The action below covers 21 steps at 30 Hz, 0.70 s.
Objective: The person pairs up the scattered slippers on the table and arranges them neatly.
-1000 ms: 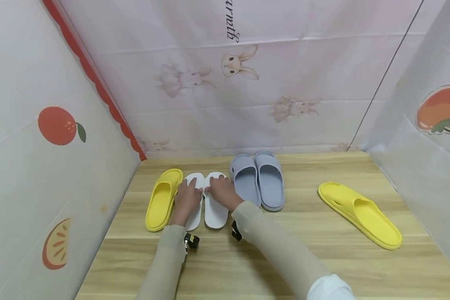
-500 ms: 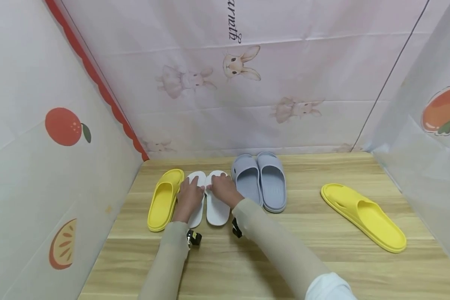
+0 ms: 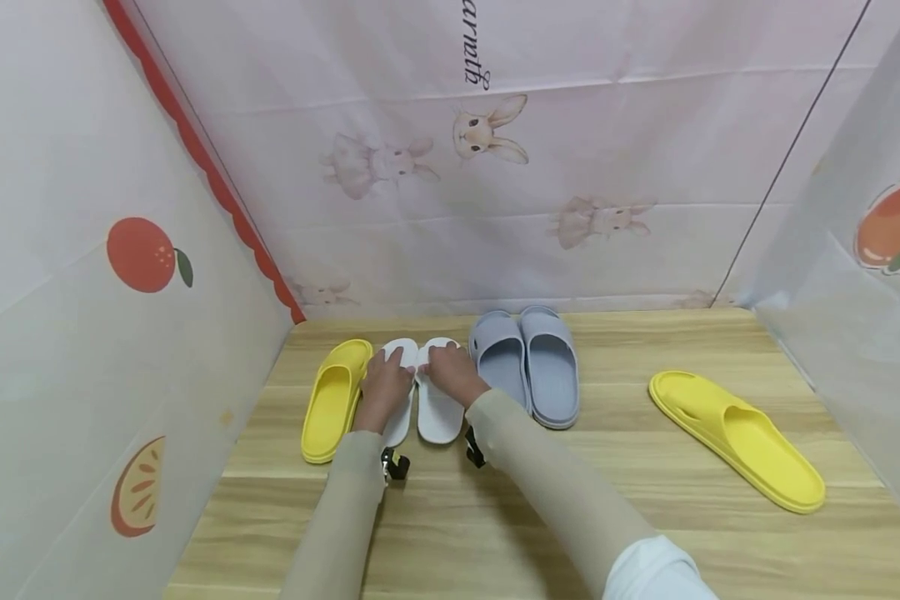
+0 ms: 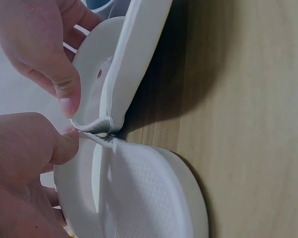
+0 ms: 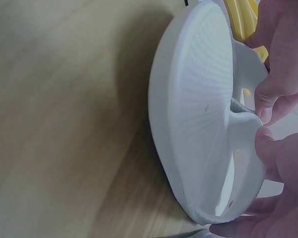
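My left hand (image 3: pixel 387 385) grips the strap of the left white slipper (image 3: pixel 399 423), thumb at its inner edge and fingers over the outer side. The right white slipper (image 3: pixel 441 418) is held the same way by my right hand (image 3: pixel 453 372). Both slippers stand side by side, toes toward the back wall. In the left wrist view the two thumbs nearly meet where the straps adjoin, and the right slipper (image 4: pixel 139 54) casts a broad shadow. The right wrist view shows its textured footbed (image 5: pixel 201 114). A yellow slipper (image 3: pixel 326 412) lies just left of my left hand.
A pair of grey slippers (image 3: pixel 555 379) stands close right of my right hand against the back wall (image 3: pixel 607 267). Another yellow slipper (image 3: pixel 742 442) lies slanted at the right on the wooden floor (image 3: pixel 607 517). Side walls with fruit pictures flank the floor.
Both hands have slid the white slippers a little forward, toward the back wall, keeping their grip. The head view has shifted slightly left. The yellow and grey slippers have stayed put.
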{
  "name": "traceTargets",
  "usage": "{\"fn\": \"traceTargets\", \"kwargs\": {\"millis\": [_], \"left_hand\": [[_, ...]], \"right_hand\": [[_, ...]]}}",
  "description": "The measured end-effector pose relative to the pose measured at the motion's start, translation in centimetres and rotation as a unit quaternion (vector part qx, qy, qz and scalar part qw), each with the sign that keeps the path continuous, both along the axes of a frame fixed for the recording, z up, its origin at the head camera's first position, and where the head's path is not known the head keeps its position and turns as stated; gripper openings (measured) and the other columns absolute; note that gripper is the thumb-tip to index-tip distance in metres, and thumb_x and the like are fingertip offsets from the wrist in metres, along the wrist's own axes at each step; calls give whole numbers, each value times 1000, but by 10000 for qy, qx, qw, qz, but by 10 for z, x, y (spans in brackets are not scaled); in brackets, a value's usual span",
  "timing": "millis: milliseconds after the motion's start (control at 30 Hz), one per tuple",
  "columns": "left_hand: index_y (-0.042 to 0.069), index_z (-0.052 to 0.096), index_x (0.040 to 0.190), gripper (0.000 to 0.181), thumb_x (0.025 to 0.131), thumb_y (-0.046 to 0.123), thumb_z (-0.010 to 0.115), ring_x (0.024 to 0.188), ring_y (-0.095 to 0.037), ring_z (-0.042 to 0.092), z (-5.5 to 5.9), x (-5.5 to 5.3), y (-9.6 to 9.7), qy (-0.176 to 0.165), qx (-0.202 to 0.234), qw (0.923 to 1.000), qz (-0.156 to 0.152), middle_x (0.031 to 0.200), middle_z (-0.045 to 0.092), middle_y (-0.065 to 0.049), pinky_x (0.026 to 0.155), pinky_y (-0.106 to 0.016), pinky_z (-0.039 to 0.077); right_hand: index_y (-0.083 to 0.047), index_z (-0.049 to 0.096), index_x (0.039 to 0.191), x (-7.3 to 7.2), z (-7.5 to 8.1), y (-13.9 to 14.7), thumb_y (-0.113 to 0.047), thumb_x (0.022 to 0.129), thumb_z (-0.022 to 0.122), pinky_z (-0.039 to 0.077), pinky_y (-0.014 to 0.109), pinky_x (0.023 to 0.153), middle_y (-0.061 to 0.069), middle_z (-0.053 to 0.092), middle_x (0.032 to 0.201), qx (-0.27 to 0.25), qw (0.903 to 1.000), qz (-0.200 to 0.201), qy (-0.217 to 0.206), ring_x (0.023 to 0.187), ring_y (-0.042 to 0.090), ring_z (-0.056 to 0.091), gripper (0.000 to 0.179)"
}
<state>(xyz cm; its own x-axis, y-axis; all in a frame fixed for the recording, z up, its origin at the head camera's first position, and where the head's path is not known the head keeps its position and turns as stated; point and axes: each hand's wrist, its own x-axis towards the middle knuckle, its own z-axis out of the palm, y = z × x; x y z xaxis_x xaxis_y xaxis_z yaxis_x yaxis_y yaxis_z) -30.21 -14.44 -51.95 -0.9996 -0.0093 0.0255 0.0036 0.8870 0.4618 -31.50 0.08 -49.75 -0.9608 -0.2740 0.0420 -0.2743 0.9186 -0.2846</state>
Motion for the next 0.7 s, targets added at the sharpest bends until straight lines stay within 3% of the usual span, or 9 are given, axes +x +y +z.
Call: {"fn": "traceTargets", "kwargs": {"millis": [200,500,700], "left_hand": [[13,38,146,53,97,31,47,140,-37,21,1,-6,2,-87,73,9999,28,152,26,-21,102,-70,21],[13,39,146,53,97,31,48,139,-41,24,3,-13,2,-36,75,10000,-16,151,28,-23,98,-71,25],[15,39,145,54,96,35,50,138,-39,28,6,-14,1,-80,-172,9998,24,150,31,-21,99,-69,27]], "right_hand": [[-8,66,110,-8,-2,0,-41,93,60,47,43,86,12,67,105,1,9999,-25,-111,99,31,59,38],[-8,66,110,-13,0,0,-39,93,60,48,42,86,10,68,104,44,10000,-17,-80,99,29,60,36],[-12,59,123,-13,4,0,-45,93,57,48,50,87,17,59,121,92,9987,-219,-459,106,36,58,44]]}}
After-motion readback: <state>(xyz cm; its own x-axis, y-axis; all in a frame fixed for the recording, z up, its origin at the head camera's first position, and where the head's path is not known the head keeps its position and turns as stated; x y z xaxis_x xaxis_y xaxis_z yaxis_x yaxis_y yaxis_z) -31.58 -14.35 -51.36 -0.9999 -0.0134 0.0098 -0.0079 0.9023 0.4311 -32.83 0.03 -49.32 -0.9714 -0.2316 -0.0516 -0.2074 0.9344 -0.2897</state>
